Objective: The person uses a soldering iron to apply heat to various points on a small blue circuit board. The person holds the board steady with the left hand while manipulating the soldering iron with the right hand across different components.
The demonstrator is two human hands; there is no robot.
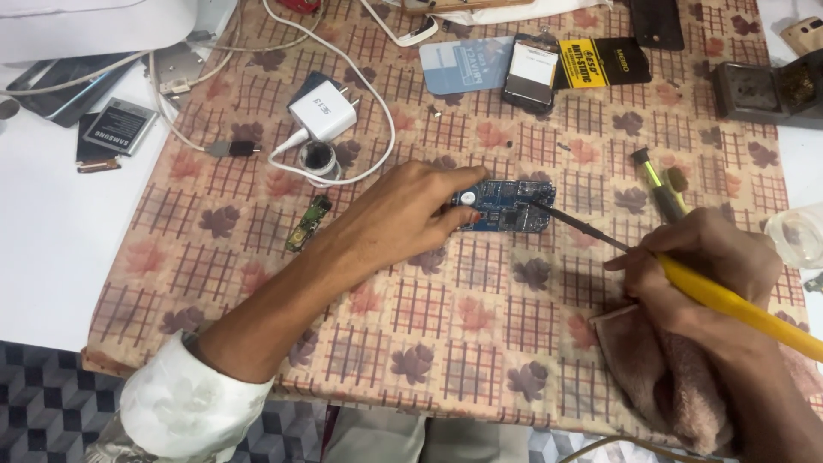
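Bright, even light, diffuse, seemingly from above. Shadows soft and short: a faint one under the left hand (403, 214) and forearm on the patterned cloth (446, 343). White table (51, 240) at the left edge near overexposed, little surface detail. Mild glare on the white charger (324, 110). Centre fairly sharp; slight softness overall, like compressed video. Far corners stretched slightly by wide-angle distortion.

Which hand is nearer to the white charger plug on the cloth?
Left. The left hand lies just below-right of the white charger plug, pressing the blue circuit board. The right hand is far right, holding the yellow-handled soldering iron.
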